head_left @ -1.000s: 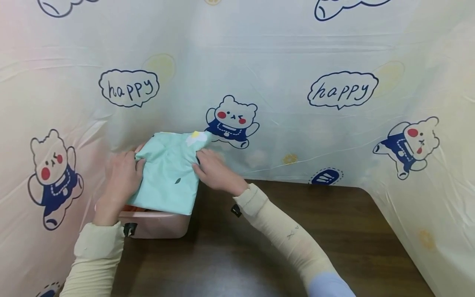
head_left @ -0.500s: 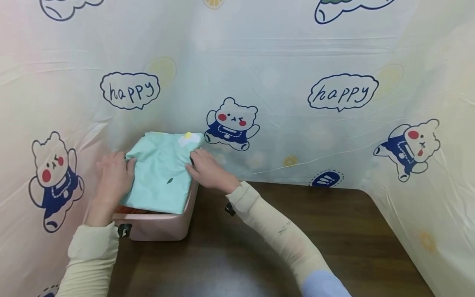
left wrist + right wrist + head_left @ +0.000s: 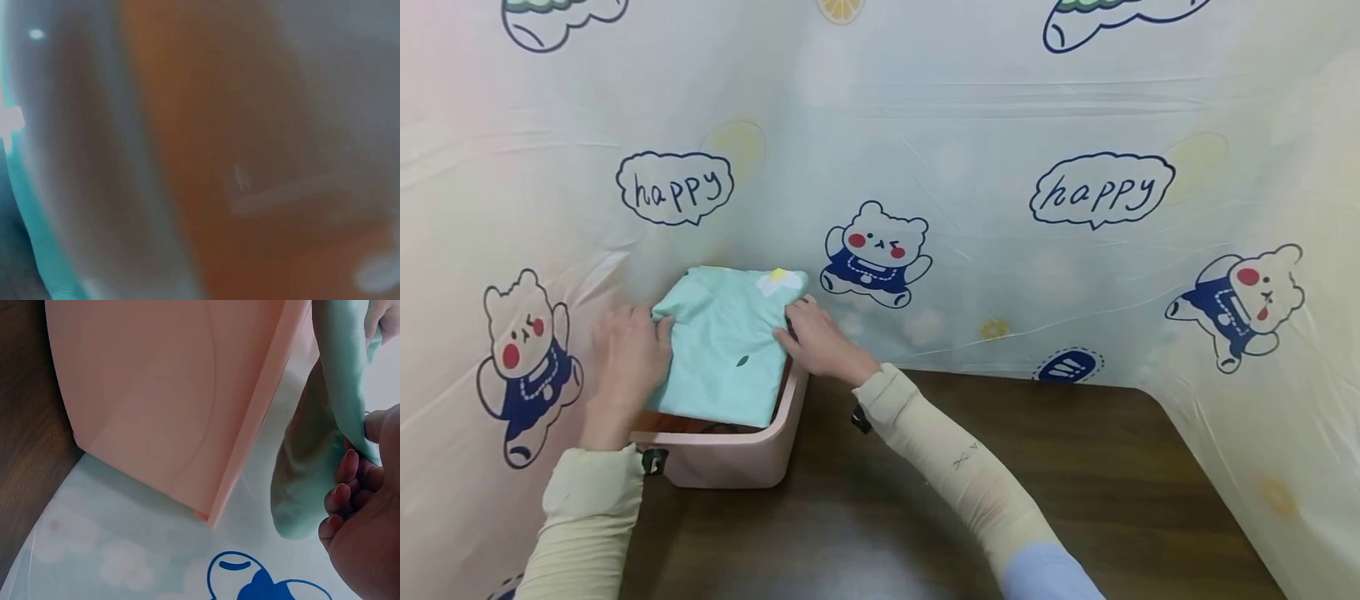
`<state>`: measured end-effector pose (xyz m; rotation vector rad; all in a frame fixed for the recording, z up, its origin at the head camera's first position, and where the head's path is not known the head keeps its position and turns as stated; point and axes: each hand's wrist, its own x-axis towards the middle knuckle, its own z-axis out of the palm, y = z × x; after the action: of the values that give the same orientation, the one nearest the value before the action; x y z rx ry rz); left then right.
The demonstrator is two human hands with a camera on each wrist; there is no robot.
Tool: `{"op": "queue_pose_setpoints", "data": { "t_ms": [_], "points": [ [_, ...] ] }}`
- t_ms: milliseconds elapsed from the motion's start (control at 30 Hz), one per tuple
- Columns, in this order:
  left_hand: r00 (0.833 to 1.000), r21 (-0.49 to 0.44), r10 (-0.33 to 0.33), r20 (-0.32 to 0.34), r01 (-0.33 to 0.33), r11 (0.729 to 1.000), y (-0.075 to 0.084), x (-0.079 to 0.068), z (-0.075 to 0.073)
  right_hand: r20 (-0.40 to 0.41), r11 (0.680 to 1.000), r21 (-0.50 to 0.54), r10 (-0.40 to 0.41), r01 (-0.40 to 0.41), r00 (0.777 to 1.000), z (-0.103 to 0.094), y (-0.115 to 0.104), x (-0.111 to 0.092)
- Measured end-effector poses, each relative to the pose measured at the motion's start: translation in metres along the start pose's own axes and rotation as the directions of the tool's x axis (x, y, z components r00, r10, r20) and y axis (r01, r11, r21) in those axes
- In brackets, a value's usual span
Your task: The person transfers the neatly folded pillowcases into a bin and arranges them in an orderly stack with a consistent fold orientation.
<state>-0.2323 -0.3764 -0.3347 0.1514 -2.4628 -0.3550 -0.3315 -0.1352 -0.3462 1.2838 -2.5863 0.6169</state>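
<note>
A folded mint-green cloth (image 3: 722, 350), printed with a white-and-yellow flower and a small leaf, is held over a pink bin (image 3: 730, 462) at the left of the table. My left hand (image 3: 628, 354) grips its left edge, thumb on top. At the opposite edge my right hand (image 3: 823, 342) pinches the fabric between thumb and fingers. From the right wrist, the cloth (image 3: 344, 394) hangs in a rounded fold above the rim, beside the bin's pink wall (image 3: 156, 381). Reddish-orange contents (image 3: 677, 423) show under the cloth's near edge; most are hidden. The left wrist view is blurred, with a turquoise strip (image 3: 44, 250) at its left.
A dark wooden table (image 3: 962, 500) extends right of the bin. Behind and on both sides hangs a pale curtain (image 3: 962, 108) printed with bears and "happy" bubbles, close to the bin's far side.
Both hands have shifted the cloth left and it now sits more squarely over the bin, baring more of the right rim. Over the last half second the hands have barely moved.
</note>
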Motion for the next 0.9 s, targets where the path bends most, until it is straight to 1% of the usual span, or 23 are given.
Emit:
{"op": "queue_pose_setpoints", "data": {
  "t_ms": [133, 367, 433, 600, 733, 800, 900],
  "points": [
    [1.000, 0.002, -0.006, 0.023, 0.006, 1.000, -0.001, 0.000, 0.000, -0.003, 1.000, 0.001, -0.010, 0.010, 1.000, 0.003, 0.002, 0.001],
    [0.996, 0.025, -0.007, 0.094, 0.004, 1.000, -0.006, -0.003, 0.004, 0.039, 1.000, 0.026, 0.011, -0.012, 0.999, 0.014, 0.006, 0.001],
    [0.994, 0.024, -0.007, 0.110, 0.004, 1.000, -0.007, -0.003, 0.006, 0.046, 1.000, 0.016, 0.015, -0.016, 0.999, 0.016, 0.007, 0.001],
    [0.989, 0.024, -0.009, 0.146, 0.006, 1.000, -0.007, -0.001, 0.012, 0.065, 1.000, 0.012, 0.028, -0.029, 0.998, 0.016, 0.009, 0.000],
    [0.988, 0.032, 0.002, 0.156, -0.007, 0.999, -0.008, 0.000, 0.017, 0.075, 0.999, 0.004, 0.036, -0.036, 0.997, 0.016, 0.013, 0.000],
    [0.985, 0.041, 0.014, 0.171, -0.021, 0.999, -0.010, 0.000, 0.019, 0.079, 0.999, 0.000, 0.038, -0.038, 0.996, 0.018, 0.016, 0.000],
    [0.972, 0.049, 0.019, 0.236, -0.032, 0.998, -0.014, -0.002, 0.021, 0.067, 0.999, 0.020, 0.040, -0.042, 0.997, 0.023, 0.020, -0.001]
  ]
}}
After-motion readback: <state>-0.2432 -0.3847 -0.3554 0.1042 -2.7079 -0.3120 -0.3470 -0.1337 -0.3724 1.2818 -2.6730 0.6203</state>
